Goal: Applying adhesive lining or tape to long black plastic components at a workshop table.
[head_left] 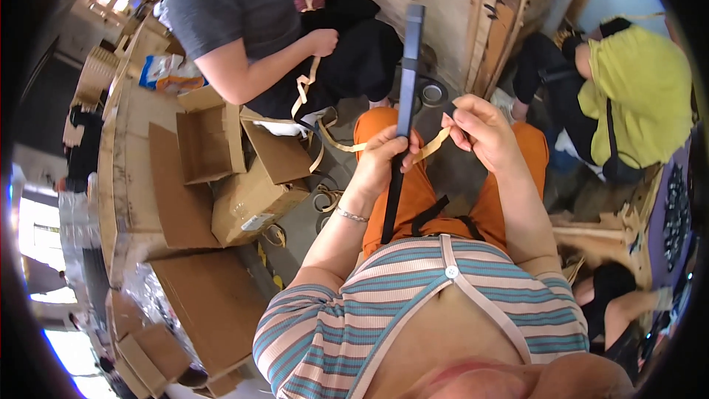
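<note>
My left hand point(390, 154) is closed around a long, narrow blue-grey bar point(408, 85), held upright over my lap. The bar's lower stretch below my fist looks black. A cream-yellow tape strip point(434, 146) crosses at my left fingers, and its free end reaches the fingertips of my right hand point(484, 129). The right thumb and fingers are pinched at that end. On the other side of my left hand, more of the strip trails down and away to the left. Orange trousers cover my legs beneath both hands.
A co-worker in a dark grey shirt point(233, 11) sits ahead, holding a similar strip. Another person in a yellow top point(639, 100) crouches at the right. Opened cardboard boxes point(255, 203) stand at the left. A tape roll point(430, 93) lies on the floor, near a wooden crate point(436, 11).
</note>
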### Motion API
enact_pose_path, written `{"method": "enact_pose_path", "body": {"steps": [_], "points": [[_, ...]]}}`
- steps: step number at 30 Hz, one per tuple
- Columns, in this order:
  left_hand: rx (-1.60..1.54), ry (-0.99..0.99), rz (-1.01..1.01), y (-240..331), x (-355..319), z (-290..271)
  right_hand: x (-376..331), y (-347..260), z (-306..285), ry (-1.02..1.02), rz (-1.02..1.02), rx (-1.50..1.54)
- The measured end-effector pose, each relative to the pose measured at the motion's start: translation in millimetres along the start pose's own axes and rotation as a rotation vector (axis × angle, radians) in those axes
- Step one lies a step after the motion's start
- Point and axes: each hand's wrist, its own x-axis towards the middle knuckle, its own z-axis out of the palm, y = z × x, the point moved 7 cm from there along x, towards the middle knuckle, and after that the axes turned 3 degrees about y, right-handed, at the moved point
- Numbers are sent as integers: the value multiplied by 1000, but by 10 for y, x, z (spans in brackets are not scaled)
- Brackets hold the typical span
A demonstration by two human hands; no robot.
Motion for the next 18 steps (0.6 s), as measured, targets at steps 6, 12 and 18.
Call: {"method": "enact_pose_path", "body": {"steps": [6,12,18], "points": [[49,-82,-74,-337,-60,-65,-9,160,-196,114,-63,-257],[243,82,-27,-112,-22,21,54,121,-140,136,-180,-489],[288,123,-106,-76,62,126,145,-14,-131,167,-284,-504]]}}
